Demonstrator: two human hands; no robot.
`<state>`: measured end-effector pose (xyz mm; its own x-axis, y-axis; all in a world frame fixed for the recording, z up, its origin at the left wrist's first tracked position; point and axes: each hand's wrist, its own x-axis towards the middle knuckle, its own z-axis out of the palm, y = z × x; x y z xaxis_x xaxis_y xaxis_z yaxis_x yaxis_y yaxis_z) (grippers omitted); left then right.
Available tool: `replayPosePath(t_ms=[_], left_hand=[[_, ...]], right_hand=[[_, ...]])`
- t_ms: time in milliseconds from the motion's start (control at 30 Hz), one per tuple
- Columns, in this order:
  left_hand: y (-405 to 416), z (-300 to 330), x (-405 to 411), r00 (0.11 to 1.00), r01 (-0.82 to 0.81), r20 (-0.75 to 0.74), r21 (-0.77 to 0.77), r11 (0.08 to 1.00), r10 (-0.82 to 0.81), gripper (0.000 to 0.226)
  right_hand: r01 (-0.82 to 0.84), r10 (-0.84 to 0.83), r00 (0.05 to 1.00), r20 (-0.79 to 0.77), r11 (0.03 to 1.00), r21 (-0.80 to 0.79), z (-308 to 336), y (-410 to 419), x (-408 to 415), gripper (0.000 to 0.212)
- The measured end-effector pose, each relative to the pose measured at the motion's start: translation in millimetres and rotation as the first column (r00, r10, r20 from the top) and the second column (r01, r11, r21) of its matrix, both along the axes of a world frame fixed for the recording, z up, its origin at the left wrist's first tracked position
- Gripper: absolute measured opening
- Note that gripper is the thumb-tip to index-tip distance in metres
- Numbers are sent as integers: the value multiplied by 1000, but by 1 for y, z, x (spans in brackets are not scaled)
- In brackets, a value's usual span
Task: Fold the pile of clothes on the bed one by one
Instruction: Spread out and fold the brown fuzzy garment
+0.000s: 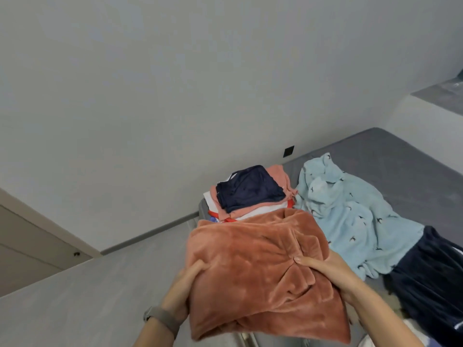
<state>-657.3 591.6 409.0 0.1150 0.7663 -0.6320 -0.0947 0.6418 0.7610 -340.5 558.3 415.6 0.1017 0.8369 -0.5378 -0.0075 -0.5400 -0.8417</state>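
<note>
Holding folded rust fleece garment (pixel 260 274) above bed (pixel 390 161), left hand (pixel 186 284) and right hand (pixel 323 269) gripping its sides; folded stack (pixel 248 194) done beyond; light blue top (pixel 350 216), navy garment (pixel 431 284) unfolded.

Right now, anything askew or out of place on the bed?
Nothing damaged. The folded stack is uneven, layers offset. The light blue top and dark navy garment lie crumpled, unfolded. Both hands hold the folded rust fleece.

Folded stack (pixel 248 194) on bed (pixel 390 156), left of spread top (pixel 350 216).
</note>
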Motion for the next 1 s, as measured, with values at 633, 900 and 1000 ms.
replayPosePath(t_ms=[633, 900, 1000], left_hand=[[365, -142, 68, 1000, -11, 11, -224, 975, 14, 63], [474, -269, 107, 761, 199, -597, -157, 967, -253, 78], [475, -297, 127, 174, 740, -890, -164, 652, -422, 111]], right_hand=[[-8, 21, 888, 459, 1000, -30, -115, 398, 68, 74], [-119, 204, 618, 760, 979, -166, -254, 496, 81, 107], [-301, 560, 466, 685, 828, -473, -302, 492, 57, 81]])
